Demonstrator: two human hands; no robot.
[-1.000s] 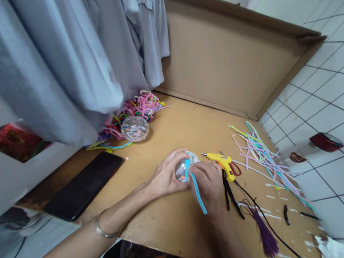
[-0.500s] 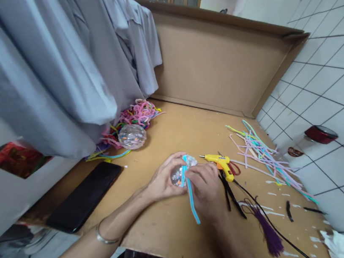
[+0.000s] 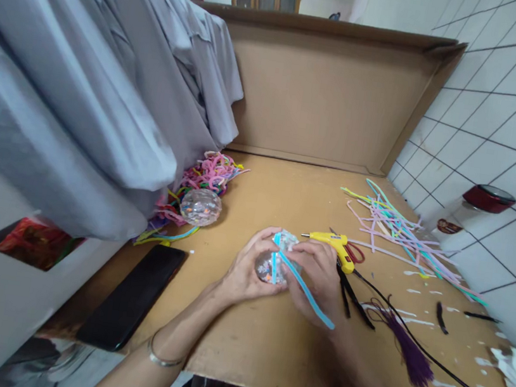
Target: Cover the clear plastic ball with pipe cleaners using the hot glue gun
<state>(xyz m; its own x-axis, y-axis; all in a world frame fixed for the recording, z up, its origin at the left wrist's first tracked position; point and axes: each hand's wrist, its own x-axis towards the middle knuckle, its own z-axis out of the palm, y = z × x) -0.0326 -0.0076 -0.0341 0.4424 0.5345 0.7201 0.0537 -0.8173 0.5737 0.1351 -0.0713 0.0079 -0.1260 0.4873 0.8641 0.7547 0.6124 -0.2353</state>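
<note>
Near the table's front, my left hand (image 3: 247, 269) curls its fingers and thumb around a clear faceted ball (image 3: 263, 271) with small coloured bits inside. A light-blue pipe cleaner (image 3: 308, 293) runs down the ball's face as a band, and its free end slants to the lower right. My right hand (image 3: 320, 276) is closed at the ball's right side, fingertips at the pipe cleaner where it leaves the ball. The free end lies across that hand. The ball's right part is hidden by my right fingers.
Beside the right hand lie a yellow glue gun (image 3: 335, 243), red-handled scissors (image 3: 356, 253), black strips (image 3: 355, 303) and a purple tassel (image 3: 412, 356). Pipe cleaners (image 3: 397, 229) and a red-lidded jar (image 3: 469, 213) are at right. Another clear ball (image 3: 201, 206) and a phone (image 3: 132, 297) are at left.
The pipe cleaner's free end has swung right and up, now lying across my right hand. My right fingers have shifted slightly on the ball; my left hand keeps its hold.
</note>
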